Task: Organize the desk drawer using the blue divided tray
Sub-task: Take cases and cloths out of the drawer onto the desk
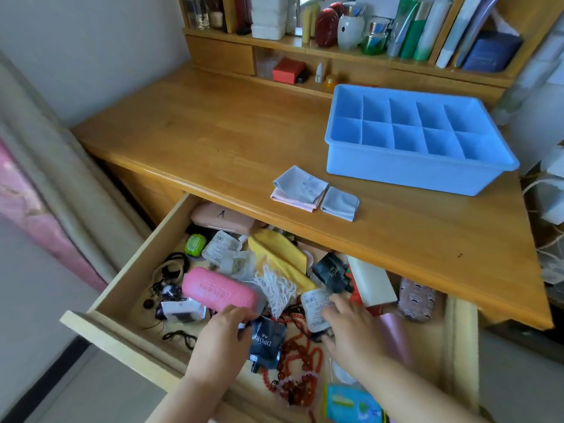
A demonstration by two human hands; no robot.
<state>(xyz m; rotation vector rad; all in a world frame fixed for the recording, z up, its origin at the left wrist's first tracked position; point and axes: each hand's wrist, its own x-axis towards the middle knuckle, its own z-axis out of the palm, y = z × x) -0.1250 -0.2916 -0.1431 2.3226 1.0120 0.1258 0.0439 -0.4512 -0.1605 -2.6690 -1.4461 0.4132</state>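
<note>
Nearest you, your left hand (222,337) curls its fingers at the near end of the pink case (221,290); whether it truly grips, I cannot tell. Your right hand (351,328) lies with fingers spread and relaxed on a white sachet (316,306), holding nothing. Beneath both sprawls a red bead necklace (300,366): lift carelessly and it may snag and drag clutter out of the drawer (131,270). Far right on the desk (213,132), the blue tray (418,138) waits, every compartment bare.
</note>
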